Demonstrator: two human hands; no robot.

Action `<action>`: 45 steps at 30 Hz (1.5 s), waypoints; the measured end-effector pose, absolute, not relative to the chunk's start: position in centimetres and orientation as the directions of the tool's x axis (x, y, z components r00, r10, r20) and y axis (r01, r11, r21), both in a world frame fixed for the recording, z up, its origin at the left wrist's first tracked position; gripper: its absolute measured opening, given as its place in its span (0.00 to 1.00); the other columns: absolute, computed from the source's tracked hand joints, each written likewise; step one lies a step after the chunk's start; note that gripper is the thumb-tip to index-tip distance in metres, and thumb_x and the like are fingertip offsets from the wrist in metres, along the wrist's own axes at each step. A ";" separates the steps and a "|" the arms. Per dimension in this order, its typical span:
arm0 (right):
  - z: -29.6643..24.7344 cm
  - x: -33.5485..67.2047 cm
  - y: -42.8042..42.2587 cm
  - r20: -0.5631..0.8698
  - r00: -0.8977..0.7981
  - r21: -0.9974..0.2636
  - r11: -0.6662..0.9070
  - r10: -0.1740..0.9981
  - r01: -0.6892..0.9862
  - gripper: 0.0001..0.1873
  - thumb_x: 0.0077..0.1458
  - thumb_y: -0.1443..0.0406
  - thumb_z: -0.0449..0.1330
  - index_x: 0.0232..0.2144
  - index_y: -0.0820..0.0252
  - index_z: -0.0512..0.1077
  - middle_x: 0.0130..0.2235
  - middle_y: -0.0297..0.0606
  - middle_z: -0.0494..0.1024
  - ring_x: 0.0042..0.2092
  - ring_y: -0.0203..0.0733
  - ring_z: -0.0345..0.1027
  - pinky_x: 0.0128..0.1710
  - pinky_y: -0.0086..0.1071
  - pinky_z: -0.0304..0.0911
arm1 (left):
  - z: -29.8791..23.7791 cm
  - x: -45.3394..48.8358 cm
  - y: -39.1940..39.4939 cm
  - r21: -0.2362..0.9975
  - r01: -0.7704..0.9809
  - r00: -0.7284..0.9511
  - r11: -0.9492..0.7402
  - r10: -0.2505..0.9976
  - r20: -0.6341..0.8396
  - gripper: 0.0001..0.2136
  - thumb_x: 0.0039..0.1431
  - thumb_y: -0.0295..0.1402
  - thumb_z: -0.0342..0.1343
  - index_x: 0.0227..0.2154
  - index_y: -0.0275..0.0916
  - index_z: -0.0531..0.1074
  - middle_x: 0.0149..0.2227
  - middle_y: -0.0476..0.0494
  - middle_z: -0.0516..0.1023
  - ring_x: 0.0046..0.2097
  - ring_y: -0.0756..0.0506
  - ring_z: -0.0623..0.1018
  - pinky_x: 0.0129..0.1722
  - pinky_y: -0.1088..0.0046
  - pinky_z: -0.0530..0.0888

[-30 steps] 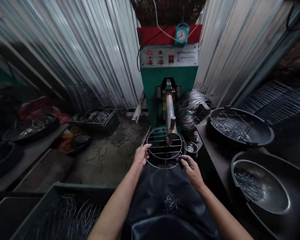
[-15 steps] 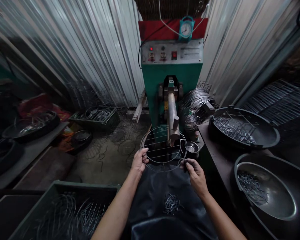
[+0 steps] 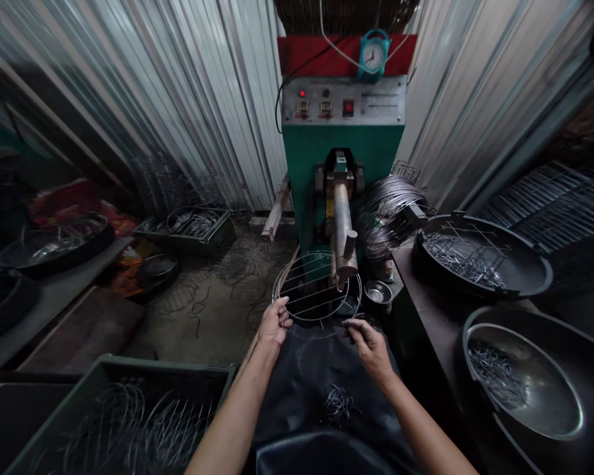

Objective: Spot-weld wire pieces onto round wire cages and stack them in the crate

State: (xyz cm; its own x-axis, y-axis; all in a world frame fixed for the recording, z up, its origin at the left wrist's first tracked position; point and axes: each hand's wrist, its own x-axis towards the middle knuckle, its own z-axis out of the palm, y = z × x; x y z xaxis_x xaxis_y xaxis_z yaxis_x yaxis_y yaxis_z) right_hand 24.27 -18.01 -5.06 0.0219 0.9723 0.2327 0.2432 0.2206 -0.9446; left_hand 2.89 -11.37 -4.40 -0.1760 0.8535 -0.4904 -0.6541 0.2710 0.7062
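Observation:
My left hand point(image 3: 276, 322) is closed on the left rim of a round wire rack point(image 3: 317, 319), thumb on top. The rack has a double ring and several straight cross wires, and lies tilted below the machine's electrode tip point(image 3: 341, 285). By the rack's lower right rim, my right hand point(image 3: 369, 346) pinches with thumb and forefinger. What sits between those fingertips is too small and dark to make out. Beneath the hands, a small heap of curved wire pieces point(image 3: 338, 404) rests on a black cover point(image 3: 297, 396) over my lap.
A green spot-welding machine point(image 3: 301, 152) with a lit red lamp stands ahead. Wire coils point(image 3: 393, 204) hang at its right. Two dark pans point(image 3: 529, 277) of wire pieces stand on the right bench. A green crate point(image 3: 103, 369) of wire racks sits at lower left.
My right hand has moved left along the rack's lower rim. The rack has shifted slightly left and turned a little, with my left hand still on it.

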 end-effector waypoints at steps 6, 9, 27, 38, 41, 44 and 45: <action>-3.9 24.0 -17.1 0.175 0.038 -0.930 0.153 0.984 0.334 0.12 0.56 0.59 0.52 0.36 0.59 0.71 0.27 0.36 0.75 0.29 0.38 0.69 0.30 0.28 0.64 | -3.1 2.8 -10.8 0.739 -0.617 -0.192 0.270 0.859 -0.474 0.21 0.29 0.34 0.66 0.21 0.39 0.56 0.15 0.62 0.53 0.15 0.60 0.50 0.13 0.84 0.49; -3.5 23.7 -16.3 0.165 0.009 -0.917 0.150 0.986 0.369 0.13 0.55 0.59 0.52 0.35 0.59 0.72 0.26 0.36 0.75 0.27 0.38 0.69 0.29 0.29 0.64 | -2.0 2.7 -10.1 0.784 -0.567 -0.205 0.255 0.878 -0.433 0.21 0.29 0.34 0.66 0.21 0.38 0.56 0.15 0.62 0.53 0.15 0.60 0.50 0.13 0.84 0.48; -1.6 23.1 -14.5 0.010 0.026 -0.983 0.005 1.000 0.183 0.13 0.49 0.57 0.56 0.33 0.60 0.71 0.27 0.37 0.76 0.23 0.38 0.69 0.22 0.30 0.62 | -1.7 2.4 -8.7 0.796 -0.538 -0.198 0.276 0.877 -0.439 0.20 0.28 0.33 0.66 0.20 0.38 0.56 0.15 0.61 0.53 0.15 0.60 0.50 0.13 0.84 0.49; -1.7 23.0 -14.3 0.033 0.040 -0.982 0.025 0.999 0.189 0.12 0.50 0.58 0.54 0.32 0.60 0.70 0.26 0.36 0.74 0.24 0.38 0.68 0.23 0.29 0.61 | -1.6 2.7 -8.1 0.793 -0.529 -0.199 0.302 0.864 -0.462 0.20 0.28 0.33 0.66 0.20 0.38 0.57 0.15 0.61 0.53 0.15 0.60 0.50 0.12 0.84 0.49; -1.8 22.9 -14.1 0.033 0.035 -0.980 0.026 0.999 0.195 0.12 0.51 0.58 0.54 0.32 0.61 0.70 0.25 0.35 0.74 0.24 0.37 0.67 0.24 0.30 0.61 | -1.7 2.7 -7.9 0.793 -0.530 -0.201 0.301 0.864 -0.462 0.20 0.28 0.33 0.66 0.20 0.38 0.57 0.15 0.61 0.53 0.15 0.60 0.50 0.12 0.84 0.49; -1.7 23.0 -13.9 0.039 0.027 -0.978 0.033 0.999 0.208 0.13 0.51 0.58 0.53 0.33 0.60 0.70 0.23 0.34 0.73 0.24 0.37 0.67 0.24 0.29 0.61 | -2.0 2.7 -7.7 0.785 -0.535 -0.198 0.312 0.858 -0.475 0.19 0.29 0.33 0.65 0.19 0.38 0.58 0.14 0.61 0.53 0.15 0.60 0.50 0.12 0.84 0.49; -1.7 23.0 -13.8 0.041 0.025 -0.977 0.035 0.999 0.210 0.13 0.51 0.58 0.53 0.33 0.60 0.70 0.23 0.34 0.73 0.24 0.37 0.67 0.23 0.29 0.61 | -2.1 2.7 -7.6 0.780 -0.538 -0.192 0.319 0.855 -0.483 0.19 0.29 0.34 0.65 0.20 0.38 0.58 0.14 0.61 0.54 0.15 0.60 0.50 0.12 0.84 0.48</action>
State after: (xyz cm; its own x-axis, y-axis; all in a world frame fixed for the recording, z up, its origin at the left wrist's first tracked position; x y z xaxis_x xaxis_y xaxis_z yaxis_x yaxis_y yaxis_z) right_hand 22.99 -13.77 -1.74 0.0249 0.9988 0.0414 0.2098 0.0353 -0.9771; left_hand 2.74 -7.56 -2.06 -0.1920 0.8545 -0.4826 -0.5384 0.3194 0.7798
